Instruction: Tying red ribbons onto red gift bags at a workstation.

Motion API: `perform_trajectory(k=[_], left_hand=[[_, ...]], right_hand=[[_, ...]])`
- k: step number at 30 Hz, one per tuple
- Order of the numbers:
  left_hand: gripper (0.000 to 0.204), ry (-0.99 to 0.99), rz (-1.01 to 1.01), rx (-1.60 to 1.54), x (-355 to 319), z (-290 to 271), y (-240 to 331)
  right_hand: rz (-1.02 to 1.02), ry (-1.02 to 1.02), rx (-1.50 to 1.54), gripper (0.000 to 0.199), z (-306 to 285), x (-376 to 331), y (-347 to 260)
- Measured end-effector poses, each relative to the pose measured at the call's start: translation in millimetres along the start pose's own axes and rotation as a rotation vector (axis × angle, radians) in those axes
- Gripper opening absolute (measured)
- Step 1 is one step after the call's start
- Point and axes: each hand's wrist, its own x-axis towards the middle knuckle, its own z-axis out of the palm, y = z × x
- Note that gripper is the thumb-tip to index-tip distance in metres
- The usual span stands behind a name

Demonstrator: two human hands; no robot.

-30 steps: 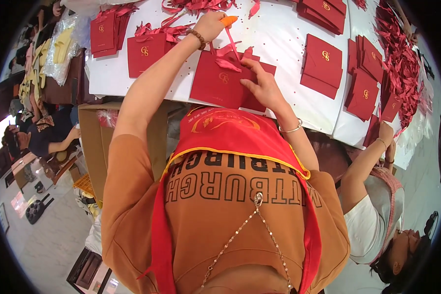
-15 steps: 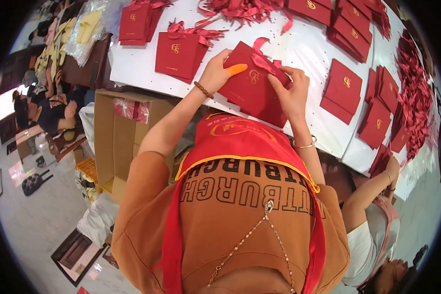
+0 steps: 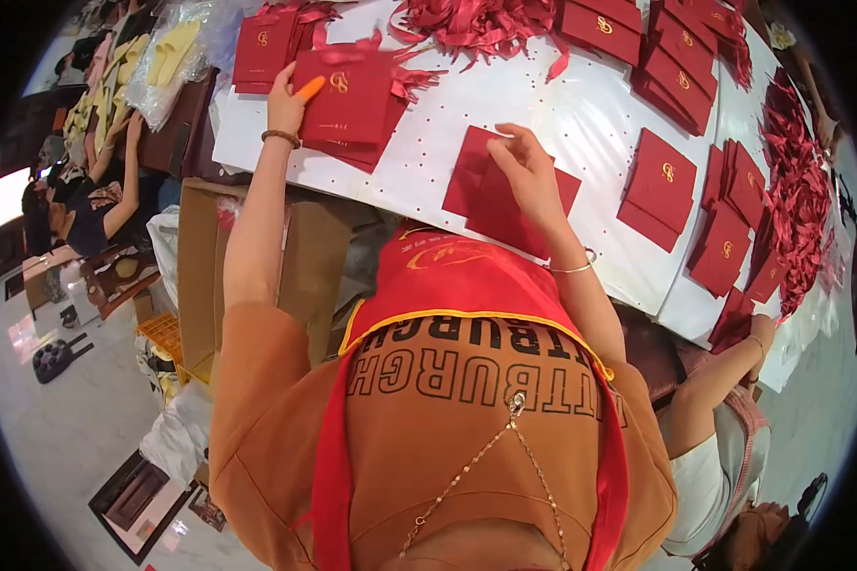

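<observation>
From my seat at the feed, the white table fills the upper half of the frame, running from upper left to the right edge. Stacks of dark red envelopes with gold emblems sit along its upper right, and more envelopes lie in a spread at centre right. A heap of red ribbons lies at the top centre, and another ribbon pile runs down the right rim. Below the table's left end stands an open cardboard box.

My left hand, upper left of centre, is closed on the edge of a red envelope with a ribbon; the thumb wears an orange finger cot pressing on the envelope's face. That envelope rests over another red piece on the table, just beside a small stack in the upper left.

My right hand, at centre, lies with fingers spread flat on a pair of plain red envelopes near the table's lower edge; it presses on them, and I cannot tell whether any finger is curled under an edge.

Another person's arm reaches up at the lower right.
</observation>
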Motion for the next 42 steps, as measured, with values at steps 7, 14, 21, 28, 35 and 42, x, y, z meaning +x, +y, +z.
perform_trajectory(k=[7,14,21,28,35,42], left_hand=[[0.042,0.129,0.220,0.858,2.5,17.7,-8.5],[0.021,-0.157,0.587,0.332,-7.7,164.3,94.8],[0.028,-0.374,0.372,0.796,-20.7,341.2,82.5],[0.020,-0.676,0.514,0.697,1.6,323.5,48.3],[0.016,-0.951,0.054,0.233,-71.2,186.6,50.1],[0.020,-0.957,-0.349,0.060,-106.8,111.8,54.2]], right_hand=[[0.103,0.142,-0.073,0.024,-29.8,-19.8,21.7],[-0.006,0.251,-0.120,0.019,-39.4,-18.5,27.1],[-0.050,0.261,-0.116,0.017,-36.1,-32.3,39.5],[-0.017,0.327,-0.118,0.017,-43.5,-44.5,42.7],[-0.073,0.322,-0.264,0.019,-62.1,-23.1,49.8],[0.002,0.053,-0.294,0.024,-36.2,-1.5,16.7]])
